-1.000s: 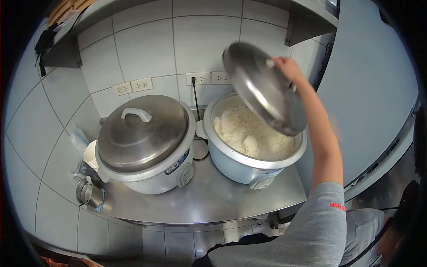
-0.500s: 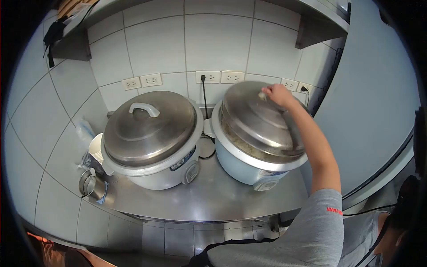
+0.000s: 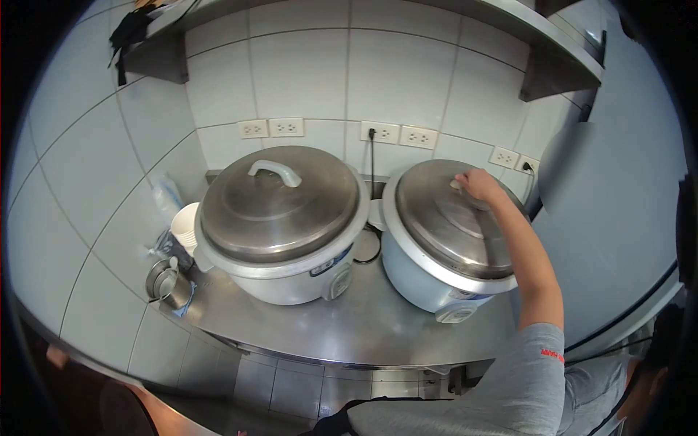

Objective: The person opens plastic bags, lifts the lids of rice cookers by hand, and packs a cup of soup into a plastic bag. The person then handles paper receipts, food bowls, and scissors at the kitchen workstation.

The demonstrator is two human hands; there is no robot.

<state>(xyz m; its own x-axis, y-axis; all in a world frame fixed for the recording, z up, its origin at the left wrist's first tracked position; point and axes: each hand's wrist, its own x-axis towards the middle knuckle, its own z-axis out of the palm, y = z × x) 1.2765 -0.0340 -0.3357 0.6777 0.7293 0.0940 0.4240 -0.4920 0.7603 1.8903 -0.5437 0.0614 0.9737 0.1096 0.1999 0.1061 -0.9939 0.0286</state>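
My right hand (image 3: 478,185) is closed around the handle of a round steel lid (image 3: 443,218). That lid lies over the light-blue rice cooker (image 3: 414,272) on the right, and its rim appears to sit within the cooker's pale rim. The cooker's contents are covered. To the left is a second, whitish rice cooker (image 3: 280,287), topped by its own steel lid (image 3: 283,211) with a pale arched handle. My left hand is out of view.
Both cookers stand on a steel counter (image 3: 320,330). Stacked paper cups (image 3: 185,225) and metal cups (image 3: 171,283) are at the left wall. Outlets (image 3: 379,133) with a plugged-in cord line the tiles. A steel shelf (image 3: 407,6) hangs above; a grey-blue panel (image 3: 618,218) rises at right.
The right cooker's lid has come down from a tilt that left a front gap with the contents showing. My hand stayed on its handle. The camera view has shifted.
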